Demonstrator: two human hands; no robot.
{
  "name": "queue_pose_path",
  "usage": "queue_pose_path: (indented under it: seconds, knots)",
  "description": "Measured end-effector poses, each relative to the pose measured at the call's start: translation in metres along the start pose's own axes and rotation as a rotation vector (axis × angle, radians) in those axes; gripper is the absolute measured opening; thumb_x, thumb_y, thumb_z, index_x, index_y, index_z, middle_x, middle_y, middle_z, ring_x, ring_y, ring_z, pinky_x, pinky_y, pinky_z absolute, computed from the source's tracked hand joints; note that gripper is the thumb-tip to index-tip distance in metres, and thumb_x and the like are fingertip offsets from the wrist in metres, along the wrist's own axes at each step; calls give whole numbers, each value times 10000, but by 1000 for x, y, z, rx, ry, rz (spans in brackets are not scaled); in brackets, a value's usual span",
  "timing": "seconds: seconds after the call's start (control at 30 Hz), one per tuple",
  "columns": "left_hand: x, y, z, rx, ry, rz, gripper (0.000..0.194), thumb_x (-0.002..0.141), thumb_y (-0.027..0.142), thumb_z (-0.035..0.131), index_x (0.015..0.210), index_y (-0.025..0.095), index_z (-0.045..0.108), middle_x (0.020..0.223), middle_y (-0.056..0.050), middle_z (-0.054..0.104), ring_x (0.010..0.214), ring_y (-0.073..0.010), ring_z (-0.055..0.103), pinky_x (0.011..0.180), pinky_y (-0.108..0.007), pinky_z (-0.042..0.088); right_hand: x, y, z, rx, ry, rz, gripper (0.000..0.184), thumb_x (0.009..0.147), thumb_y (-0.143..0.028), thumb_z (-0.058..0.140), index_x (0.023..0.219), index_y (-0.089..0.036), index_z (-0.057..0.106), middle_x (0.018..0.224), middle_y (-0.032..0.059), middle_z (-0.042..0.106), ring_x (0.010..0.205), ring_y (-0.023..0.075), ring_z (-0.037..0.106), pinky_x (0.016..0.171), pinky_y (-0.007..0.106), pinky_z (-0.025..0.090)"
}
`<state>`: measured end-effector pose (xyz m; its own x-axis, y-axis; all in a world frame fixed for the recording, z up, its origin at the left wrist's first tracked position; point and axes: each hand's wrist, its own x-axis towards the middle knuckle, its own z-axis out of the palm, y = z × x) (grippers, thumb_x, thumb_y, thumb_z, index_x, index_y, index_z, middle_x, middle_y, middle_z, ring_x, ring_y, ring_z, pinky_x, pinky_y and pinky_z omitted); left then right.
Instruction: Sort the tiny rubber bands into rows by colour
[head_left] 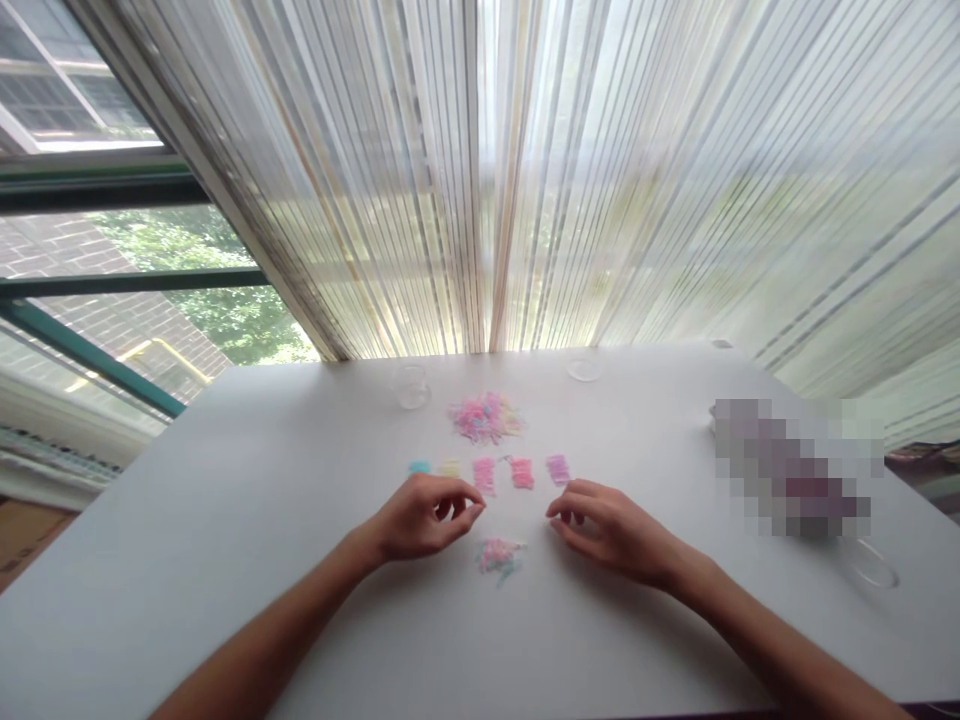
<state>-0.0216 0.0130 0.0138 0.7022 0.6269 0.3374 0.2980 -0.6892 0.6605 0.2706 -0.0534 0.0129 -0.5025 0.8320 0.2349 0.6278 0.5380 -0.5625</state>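
My left hand hovers over or rests on the white table, thumb and forefinger pinched at the lower end of the pink group. Whatever lies between those fingertips is too small to make out. My right hand has its fingers curled in a pinch just below the purple group; its fingertips hide any held piece. Blue, yellow and coral-pink groups of thin little pieces complete the row. Between my wrists lies a small loose pile of pink and teal pieces.
Beyond the row is a larger mixed pastel pile. A clear round container stands at back left, a clear lid at back right. On the right lies a blurred-out object with a loop. Striped curtains hang behind.
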Motion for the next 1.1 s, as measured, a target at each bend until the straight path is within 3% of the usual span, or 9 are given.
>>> queue_pose_path:
  seconds: [0.13,0.27,0.37,0.5,0.73,1.1]
  knots:
    - [-11,3,8,45,-72,13,140,864,150,575,903,165,709,548,44,568,458,-71,464,473,-178,368,19,-27,-7,-43,-236,25,116,875,-113,623,931,-199,677,888,26,648,803,163,601,723,270,455]
    - [-12,9,11,78,-149,16,133,832,169,598,929,183,687,535,64,567,445,-74,487,495,-188,378,26,-38,-5,-18,-289,14,166,785,-83,679,904,-197,659,873,11,624,796,162,576,700,260,423]
    - [-13,13,13,127,-165,34,124,814,212,633,934,205,668,536,71,581,445,-86,513,505,-203,381,20,-34,4,16,-295,5,191,784,-123,714,953,-197,664,887,13,624,791,161,574,703,260,420]
    - [-14,12,16,192,-192,48,181,791,235,674,971,223,663,545,75,591,447,-100,532,501,-223,368,14,-27,16,-40,-300,-49,40,851,-157,666,865,-189,646,844,17,600,763,157,550,665,263,385]
    - [-15,13,18,203,-223,57,272,801,288,731,1055,231,654,575,72,641,467,-117,585,510,-239,388,15,-25,24,-92,-271,-118,43,896,-172,602,869,-185,633,834,26,603,755,158,531,643,267,356]
    - [-16,16,18,216,-175,101,201,852,316,705,1029,228,666,559,71,637,434,-103,557,489,-228,396,14,-23,31,-92,-167,-169,103,897,-139,591,859,-187,673,797,27,620,726,154,544,641,260,384]
